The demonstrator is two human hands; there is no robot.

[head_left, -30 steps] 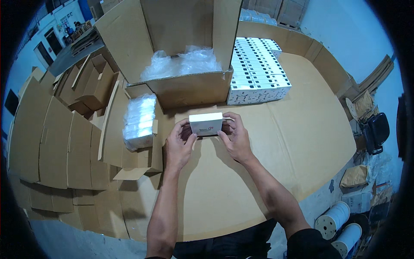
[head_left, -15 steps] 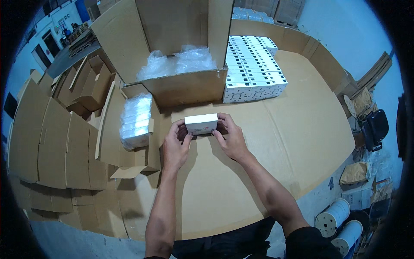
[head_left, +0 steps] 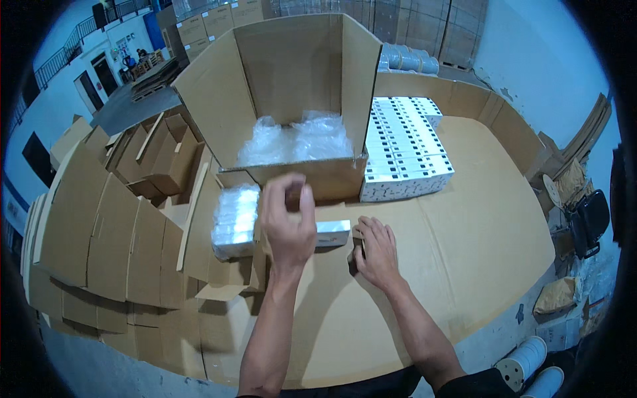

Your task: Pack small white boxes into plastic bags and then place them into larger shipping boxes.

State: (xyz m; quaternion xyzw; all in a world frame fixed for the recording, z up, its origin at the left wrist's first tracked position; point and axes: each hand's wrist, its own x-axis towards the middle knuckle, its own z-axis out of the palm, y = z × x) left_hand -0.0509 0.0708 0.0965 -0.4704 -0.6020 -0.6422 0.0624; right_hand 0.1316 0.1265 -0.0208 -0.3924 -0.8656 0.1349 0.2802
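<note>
A small white box (head_left: pixel 333 233) lies on the cardboard-covered table in front of me, its left end hidden behind my left hand. My left hand (head_left: pixel 290 222) is raised above the table, fingers curved and thumb apart, with nothing visible between them. To the right of the white box rests my right hand (head_left: pixel 378 252), its fingers loosely bent near the box's end with a small gap; I see nothing held in it. Left of my left hand, several clear-wrapped packs (head_left: pixel 235 222) stand in a row in an open carton (head_left: pixel 229 270).
A tall open carton (head_left: pixel 292 73) holding clear plastic bags (head_left: pixel 295 140) stands at the back. Beside it on the right are rows of white patterned boxes (head_left: pixel 408 152). Empty cartons (head_left: pixel 156 159) crowd the left side. A cardboard rim (head_left: pixel 494 109) borders the table's far right.
Both hands have let go of the small white box, which now lies on the table. My left hand has lifted, my right hand has moved aside, and the view has tilted up.
</note>
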